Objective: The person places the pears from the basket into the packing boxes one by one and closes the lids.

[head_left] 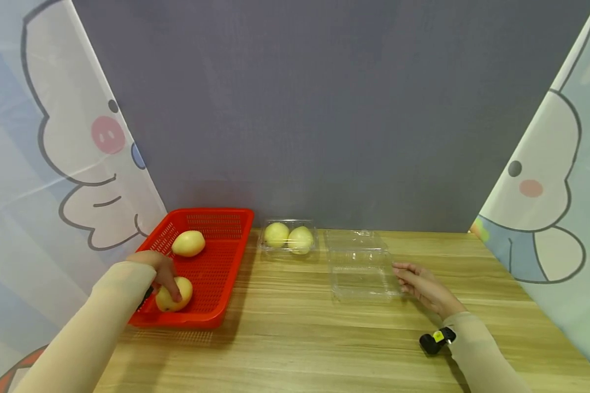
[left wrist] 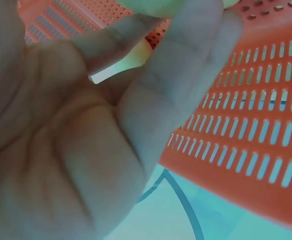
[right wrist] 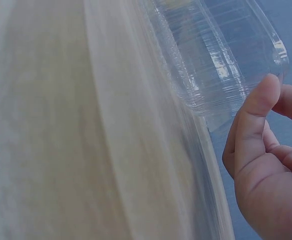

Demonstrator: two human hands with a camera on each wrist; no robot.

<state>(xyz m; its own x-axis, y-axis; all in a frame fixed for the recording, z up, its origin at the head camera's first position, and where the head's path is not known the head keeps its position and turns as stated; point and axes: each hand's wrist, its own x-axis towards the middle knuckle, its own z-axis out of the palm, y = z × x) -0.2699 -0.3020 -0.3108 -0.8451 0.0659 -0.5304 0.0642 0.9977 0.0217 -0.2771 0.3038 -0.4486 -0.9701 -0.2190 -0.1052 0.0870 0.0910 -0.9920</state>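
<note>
I see the wooden tabletop point(head_left: 295, 327) filling the lower frame, a grey backdrop behind it and cartoon-printed curtains at both sides. At lower left sits the red perforated plastic basket point(head_left: 216, 262); my left hand point(head_left: 159, 273) reaches into its near end, fingers curled over a yellow mango point(head_left: 182, 292), gripping it. A second mango point(head_left: 188, 243) lies further back in the basket, apart from the hand. Right of centre lies the open clear plastic clamshell box point(head_left: 359, 267); my right hand point(head_left: 420, 284) rests just beside its right edge, fingers loosely relaxed, holding nothing. At centre back, a closed clear box holds two mangoes point(head_left: 288, 238).
</note>
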